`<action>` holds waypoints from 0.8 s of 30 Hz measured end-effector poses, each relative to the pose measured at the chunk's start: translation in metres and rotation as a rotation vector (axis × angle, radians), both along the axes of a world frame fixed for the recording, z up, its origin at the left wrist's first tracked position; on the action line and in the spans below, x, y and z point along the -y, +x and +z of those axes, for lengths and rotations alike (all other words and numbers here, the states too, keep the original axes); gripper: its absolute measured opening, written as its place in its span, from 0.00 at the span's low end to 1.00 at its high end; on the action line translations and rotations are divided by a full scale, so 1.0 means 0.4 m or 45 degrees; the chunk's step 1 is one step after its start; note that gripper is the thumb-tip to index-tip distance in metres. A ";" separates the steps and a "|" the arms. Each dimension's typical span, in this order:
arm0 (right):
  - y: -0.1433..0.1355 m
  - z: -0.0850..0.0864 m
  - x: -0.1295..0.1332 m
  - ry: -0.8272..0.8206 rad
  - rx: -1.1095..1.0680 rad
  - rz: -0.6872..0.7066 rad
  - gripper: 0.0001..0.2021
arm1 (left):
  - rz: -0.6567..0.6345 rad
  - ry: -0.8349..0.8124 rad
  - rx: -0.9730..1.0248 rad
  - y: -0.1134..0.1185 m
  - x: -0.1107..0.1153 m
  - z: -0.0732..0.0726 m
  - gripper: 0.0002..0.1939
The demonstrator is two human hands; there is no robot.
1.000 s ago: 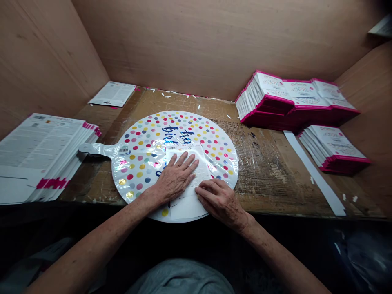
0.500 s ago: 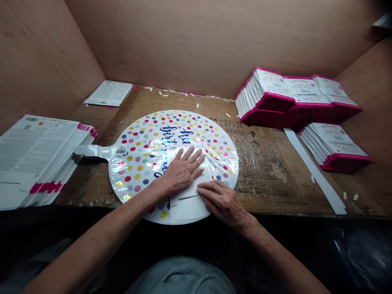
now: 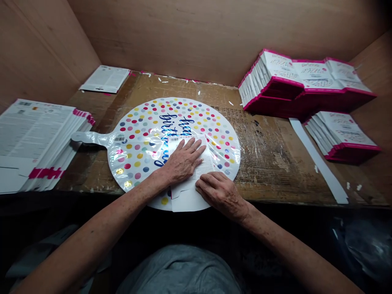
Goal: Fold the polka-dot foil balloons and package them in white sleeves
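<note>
A flat, round foil balloon (image 3: 139,122) with coloured dots and blue "birthday" lettering lies on the bench, its tail pointing left. On its near half rests a white printed card sleeve (image 3: 190,201) with a barcode at its top and a slit lower down. My left hand (image 3: 183,161) lies flat on the sleeve, fingers spread. At the sleeve's right edge, my right hand (image 3: 221,194) has its fingers curled and pressed together on the card. The fingertips and thumb are partly hidden there.
Printed sleeves (image 3: 33,134) are stacked on the left, with a smaller pile (image 3: 105,79) behind. Pink-edged packets (image 3: 312,77) stand at the back right, and more packets (image 3: 349,130) sit nearer. A white strip (image 3: 318,161) lies on the cardboard-covered bench (image 3: 266,175); wooden walls (image 3: 171,36) surround it.
The view has shifted slightly, so the bench sits higher in the picture. Both hands keep nearly the same places on the sleeve, and the balloon stays put.
</note>
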State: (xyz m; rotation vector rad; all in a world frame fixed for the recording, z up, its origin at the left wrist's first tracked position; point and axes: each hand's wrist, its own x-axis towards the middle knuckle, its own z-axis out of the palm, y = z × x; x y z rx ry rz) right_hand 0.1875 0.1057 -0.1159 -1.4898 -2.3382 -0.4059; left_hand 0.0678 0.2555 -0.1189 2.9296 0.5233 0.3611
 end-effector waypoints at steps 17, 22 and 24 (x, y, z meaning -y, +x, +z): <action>0.160 0.015 0.040 0.178 -0.423 -0.759 0.20 | 0.077 0.021 0.137 -0.009 0.015 0.029 0.26; 0.260 0.025 -0.097 -0.226 -0.498 -1.276 0.21 | 1.144 0.068 0.162 -0.213 -0.020 0.026 0.32; 0.279 0.024 -0.137 -0.325 -0.514 -1.335 0.19 | 1.313 0.003 0.032 -0.268 -0.046 0.004 0.35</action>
